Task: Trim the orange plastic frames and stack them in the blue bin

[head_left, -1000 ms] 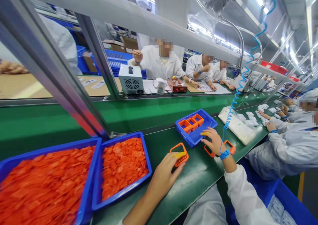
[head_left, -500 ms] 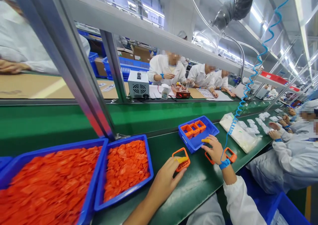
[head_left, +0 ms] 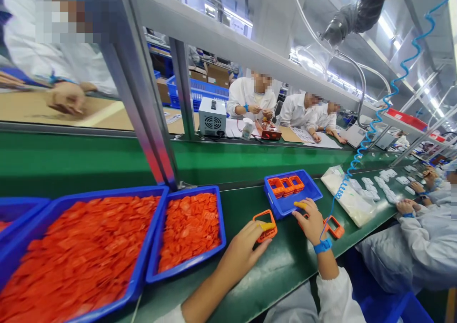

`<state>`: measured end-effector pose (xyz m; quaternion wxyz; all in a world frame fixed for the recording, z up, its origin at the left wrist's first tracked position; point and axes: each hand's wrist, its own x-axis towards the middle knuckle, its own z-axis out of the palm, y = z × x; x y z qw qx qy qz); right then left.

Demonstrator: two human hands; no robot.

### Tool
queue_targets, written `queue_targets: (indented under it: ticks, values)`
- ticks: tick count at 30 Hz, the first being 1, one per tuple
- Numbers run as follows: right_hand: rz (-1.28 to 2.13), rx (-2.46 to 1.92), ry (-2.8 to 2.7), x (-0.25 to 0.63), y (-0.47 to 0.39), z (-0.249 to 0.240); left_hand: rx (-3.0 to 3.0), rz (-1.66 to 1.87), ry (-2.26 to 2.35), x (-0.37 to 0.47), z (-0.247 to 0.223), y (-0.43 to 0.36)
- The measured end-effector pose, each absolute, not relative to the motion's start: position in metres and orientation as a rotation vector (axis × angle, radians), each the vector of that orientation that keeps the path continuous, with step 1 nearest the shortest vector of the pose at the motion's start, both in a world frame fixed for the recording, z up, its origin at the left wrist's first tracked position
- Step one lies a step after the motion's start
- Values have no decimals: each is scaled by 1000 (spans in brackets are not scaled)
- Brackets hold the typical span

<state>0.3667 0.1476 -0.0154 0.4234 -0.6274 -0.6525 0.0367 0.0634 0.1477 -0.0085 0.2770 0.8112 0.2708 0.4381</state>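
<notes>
My left hand (head_left: 246,244) holds an orange frame (head_left: 270,233) between its fingers and thumb, low over the green bench; a yellow cover sits on one finger. To its right, my right hand (head_left: 311,222) is beside the near edge of a small blue tray (head_left: 286,210), with a yellow-covered finger stretched out and the thumb apart. Part of an orange piece shows behind that hand, and whether it is gripped is unclear. Stacked orange frames (head_left: 286,187) stand inside the tray. More orange frames (head_left: 334,227) lie on the bench just right of my right wrist.
Blue bins (head_left: 222,218) of flat orange pieces stand at the left. A metal post (head_left: 143,94) rises behind them. A plastic bag (head_left: 348,199) and white parts (head_left: 383,187) lie to the right, near a coiled blue hose (head_left: 360,147). People in white sit around the line.
The view has shifted, so the bench and bins appear further right. My left hand still has the orange frame. My right hand has moved slightly lower beside the small tray.
</notes>
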Motion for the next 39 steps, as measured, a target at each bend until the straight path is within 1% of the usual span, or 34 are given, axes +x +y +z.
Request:
queue_targets:
  ticks: [16, 30, 35, 39]
  values:
    - [52, -1524, -1635, 361, 148, -22, 2129, 1103, 734, 66, 0, 145]
    - [15, -1456, -1606, 352, 155, -38, 2154, 1040, 782, 66, -2, 144]
    - [39, -1458, -1560, 342, 154, -41, 2165, 1072, 815, 64, -11, 148]
    - [65, -1448, -1438, 333, 146, -42, 2267, 1131, 940, 60, -32, 161]
